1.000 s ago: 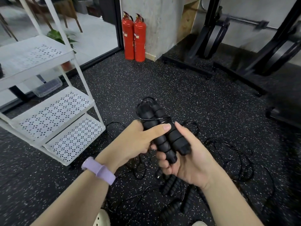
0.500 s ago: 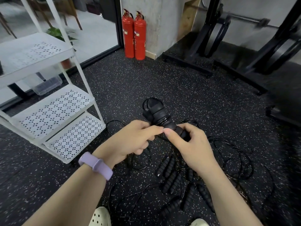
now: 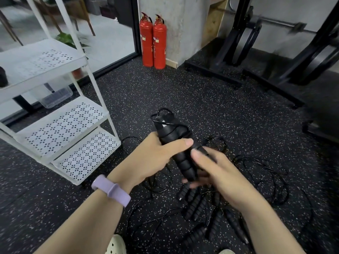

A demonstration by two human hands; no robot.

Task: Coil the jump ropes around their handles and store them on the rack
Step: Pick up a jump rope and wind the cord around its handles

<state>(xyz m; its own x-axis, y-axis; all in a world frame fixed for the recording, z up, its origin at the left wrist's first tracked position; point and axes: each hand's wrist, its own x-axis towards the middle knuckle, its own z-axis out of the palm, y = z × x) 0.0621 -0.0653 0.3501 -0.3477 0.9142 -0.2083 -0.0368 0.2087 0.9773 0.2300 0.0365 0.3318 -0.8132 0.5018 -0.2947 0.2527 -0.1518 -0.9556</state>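
A black jump rope (image 3: pixel 170 132) has its cord wound round its two ribbed foam handles, which point up and away from me. My left hand (image 3: pixel 152 162) grips the handles round their middle, thumb across the front. My right hand (image 3: pixel 216 173) holds the lower end, its fingers curled under the handle tips and its thumb by a strand of cord. The white rack (image 3: pixel 73 123) with perforated shelves stands to the left. Several loose jump ropes (image 3: pixel 198 204) lie tangled on the floor under my hands.
Two red fire extinguishers (image 3: pixel 154 41) stand against a concrete pillar. Black gym frames (image 3: pixel 238 43) line the back right. A dark object (image 3: pixel 2 77) sits on the rack's top shelf. A clear plastic box (image 3: pixel 56 96) lies behind the rack. My shoe (image 3: pixel 115 244) shows below.
The bundle tipped down and away half a second ago and now stands more upright again. My right hand has slid from the handles' middle to their lower end.
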